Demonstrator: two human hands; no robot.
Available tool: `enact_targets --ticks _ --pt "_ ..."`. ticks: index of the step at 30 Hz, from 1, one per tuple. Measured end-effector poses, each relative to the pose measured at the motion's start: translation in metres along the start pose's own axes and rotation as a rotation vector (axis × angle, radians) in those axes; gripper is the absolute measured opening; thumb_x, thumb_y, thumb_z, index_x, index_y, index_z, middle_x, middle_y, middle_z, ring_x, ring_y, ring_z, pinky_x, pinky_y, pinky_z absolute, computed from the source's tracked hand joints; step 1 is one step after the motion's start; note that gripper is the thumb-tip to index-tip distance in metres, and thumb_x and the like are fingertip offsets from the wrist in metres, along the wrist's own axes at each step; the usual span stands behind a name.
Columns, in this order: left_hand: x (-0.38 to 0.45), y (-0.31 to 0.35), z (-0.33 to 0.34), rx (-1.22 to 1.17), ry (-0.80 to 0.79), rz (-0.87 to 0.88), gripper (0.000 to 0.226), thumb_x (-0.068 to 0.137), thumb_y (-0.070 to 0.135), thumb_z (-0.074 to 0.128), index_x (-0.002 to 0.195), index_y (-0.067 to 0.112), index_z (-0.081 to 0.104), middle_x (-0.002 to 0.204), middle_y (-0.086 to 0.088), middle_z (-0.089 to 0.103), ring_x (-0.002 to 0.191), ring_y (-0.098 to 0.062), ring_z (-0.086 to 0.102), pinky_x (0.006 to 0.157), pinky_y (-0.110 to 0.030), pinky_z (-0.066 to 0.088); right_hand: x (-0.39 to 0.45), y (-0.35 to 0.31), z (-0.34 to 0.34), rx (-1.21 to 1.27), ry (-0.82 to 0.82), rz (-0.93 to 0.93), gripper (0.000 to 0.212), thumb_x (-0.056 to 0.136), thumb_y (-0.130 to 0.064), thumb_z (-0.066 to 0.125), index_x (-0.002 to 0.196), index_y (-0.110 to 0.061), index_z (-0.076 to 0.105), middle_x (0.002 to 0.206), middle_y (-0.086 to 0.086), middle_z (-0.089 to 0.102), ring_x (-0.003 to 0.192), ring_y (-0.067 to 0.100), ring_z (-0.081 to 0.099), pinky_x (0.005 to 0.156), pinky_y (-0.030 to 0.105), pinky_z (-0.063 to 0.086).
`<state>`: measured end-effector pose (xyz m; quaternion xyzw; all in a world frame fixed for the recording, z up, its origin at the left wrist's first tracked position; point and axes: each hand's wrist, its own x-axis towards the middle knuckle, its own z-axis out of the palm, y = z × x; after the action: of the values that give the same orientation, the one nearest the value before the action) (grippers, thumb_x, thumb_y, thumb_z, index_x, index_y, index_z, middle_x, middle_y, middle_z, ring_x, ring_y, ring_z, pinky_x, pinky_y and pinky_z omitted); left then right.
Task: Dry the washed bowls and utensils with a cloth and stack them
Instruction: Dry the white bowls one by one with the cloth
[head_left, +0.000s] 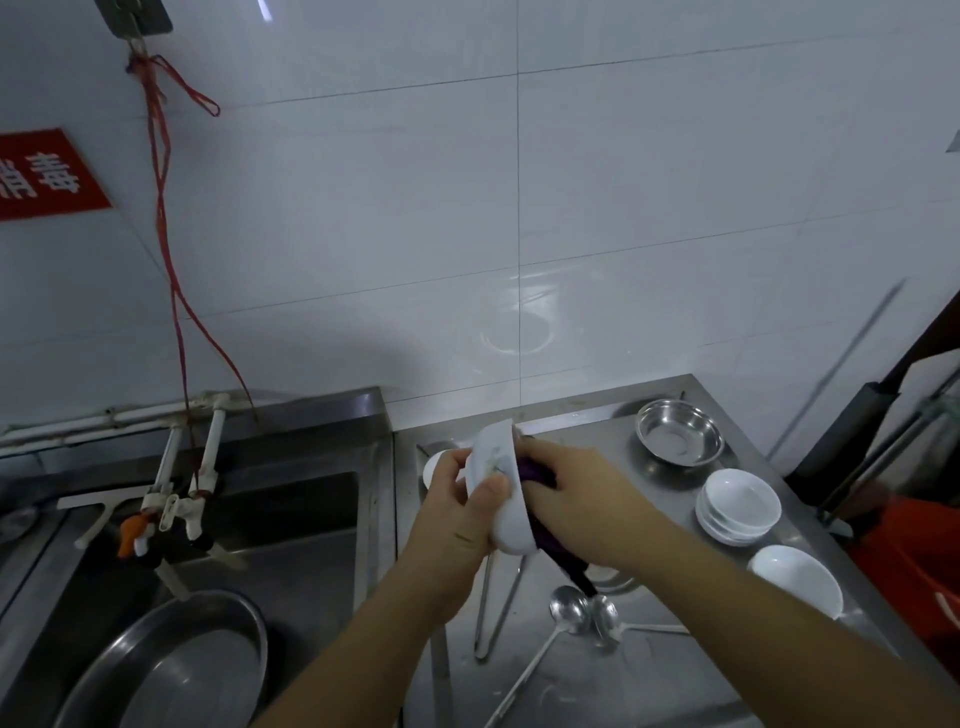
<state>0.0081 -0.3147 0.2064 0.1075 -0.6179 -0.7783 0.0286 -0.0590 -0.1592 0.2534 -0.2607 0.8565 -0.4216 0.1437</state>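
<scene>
Ladles (569, 618) lie nearest, at about 6 o'clock on the steel counter (649, 680), their two bowls side by side and their handles running off toward 7 and 3 o'clock. Just left of them rest metal tongs (493, 608), closed end toward the viewer. At 8 o'clock a large steel basin (171, 665) sits in the sink (291, 519).

At the centre, above the counter, the left hand (457, 514) grips a white bowl (501, 488) tipped on edge, thumb curled over its outer wall. The right hand (576, 499) clutches a purple cloth (540, 514) pressed against the bowl's inner side; a tail of cloth hangs down toward the ladles.

At 4 o'clock a single white bowl (797, 579) stands upright near the counter's right edge. Beyond it, at 3 o'clock, a stack of white bowls (737, 506) stands nested. Farther back, toward 2 o'clock, is a small steel bowl (679, 432). Another white dish (432, 467) peeks out behind the left hand.

At 9 o'clock taps (176, 499) hang over the sink, with a red string (163, 208) running up the tiled wall (623, 208) to 11 o'clock.
</scene>
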Motion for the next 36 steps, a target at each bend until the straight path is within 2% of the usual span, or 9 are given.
enact_targets --ticks 3,7,9,13,19,22,26,30,36 --pt "0.001 -0.002 -0.001 0.101 -0.040 0.038 0.078 0.072 0.061 0.073 0.136 0.022 0.050 0.124 -0.010 0.064 0.109 -0.030 0.072 0.078 -0.037 0.063 -0.003 0.006 -0.005 0.584 -0.080 0.327 0.028 0.093 -0.025 0.060 0.113 -0.026 0.079 0.109 0.011 0.079 0.106 0.035 0.075 0.098 0.054 0.060" --pt "0.003 -0.001 -0.004 0.214 -0.104 0.058 0.076 0.074 0.058 0.077 0.139 0.032 0.047 0.130 -0.004 0.063 0.113 -0.021 0.071 0.080 -0.033 0.064 -0.011 0.015 -0.004 1.155 -0.080 0.598 0.037 0.091 -0.031 0.066 0.111 -0.003 0.082 0.111 0.023 0.078 0.096 0.037 0.078 0.077 0.046 0.065" --pt "0.002 -0.001 -0.005 0.286 -0.129 0.080 0.076 0.076 0.057 0.077 0.141 0.038 0.044 0.133 0.000 0.060 0.115 -0.016 0.069 0.081 -0.030 0.064 -0.010 0.016 0.000 1.329 -0.071 0.618 0.047 0.091 -0.037 0.067 0.121 -0.003 0.078 0.122 0.024 0.075 0.106 0.039 0.076 0.084 0.048 0.063" --pt "0.005 -0.005 -0.012 0.390 -0.156 0.101 0.084 0.074 0.051 0.083 0.145 0.041 0.039 0.137 0.010 0.054 0.120 -0.019 0.065 0.085 -0.034 0.065 -0.009 0.016 0.003 1.314 -0.129 0.545 0.061 0.080 -0.045 0.088 0.124 -0.005 0.076 0.130 0.026 0.071 0.116 0.044 0.071 0.094 0.053 0.059" --pt "0.004 0.000 -0.014 0.544 -0.164 0.172 0.088 0.079 0.052 0.083 0.150 0.048 0.032 0.143 0.016 0.047 0.124 -0.011 0.058 0.085 -0.028 0.063 -0.007 0.027 0.007 1.334 -0.102 0.527 0.059 0.061 -0.029 0.098 0.111 -0.003 0.081 0.116 0.026 0.076 0.098 0.042 0.077 0.076 0.045 0.063" --pt "0.011 0.003 -0.010 0.184 0.044 -0.029 0.054 0.101 0.051 0.059 0.149 0.029 0.050 0.148 -0.001 0.057 0.127 -0.017 0.063 0.100 -0.045 0.060 -0.005 0.026 0.012 1.396 -0.068 0.434 0.068 0.050 -0.032 0.102 0.108 -0.004 0.082 0.107 0.022 0.078 0.088 0.036 0.079 0.072 0.043 0.063" --pt "-0.003 -0.004 -0.020 -0.391 0.031 -0.404 0.060 0.108 0.054 0.041 0.135 0.010 0.071 0.140 -0.023 0.065 0.124 -0.035 0.062 0.114 -0.050 0.046 -0.003 0.026 0.013 1.484 -0.030 0.339 0.073 0.041 -0.037 0.104 0.105 -0.008 0.084 0.100 0.018 0.078 0.085 0.033 0.078 0.072 0.043 0.063" --pt "-0.006 -0.004 -0.018 -0.600 0.007 -0.356 0.046 0.098 0.026 0.064 0.138 0.003 0.067 0.148 -0.030 0.055 0.118 -0.033 0.062 0.100 -0.040 0.055 -0.003 0.033 0.014 1.476 -0.034 0.330 0.070 0.044 -0.038 0.103 0.104 -0.008 0.083 0.098 0.017 0.077 0.085 0.031 0.078 0.072 0.042 0.063" --pt "0.001 0.008 -0.020 -0.678 0.079 -0.212 0.045 0.101 0.028 0.055 0.139 0.006 0.067 0.144 -0.021 0.064 0.133 -0.036 0.062 0.103 -0.044 0.058 -0.005 0.046 0.021 1.468 0.015 0.411 0.067 0.059 -0.039 0.100 0.115 -0.008 0.081 0.106 0.019 0.076 0.086 0.031 0.076 0.075 0.042 0.062"
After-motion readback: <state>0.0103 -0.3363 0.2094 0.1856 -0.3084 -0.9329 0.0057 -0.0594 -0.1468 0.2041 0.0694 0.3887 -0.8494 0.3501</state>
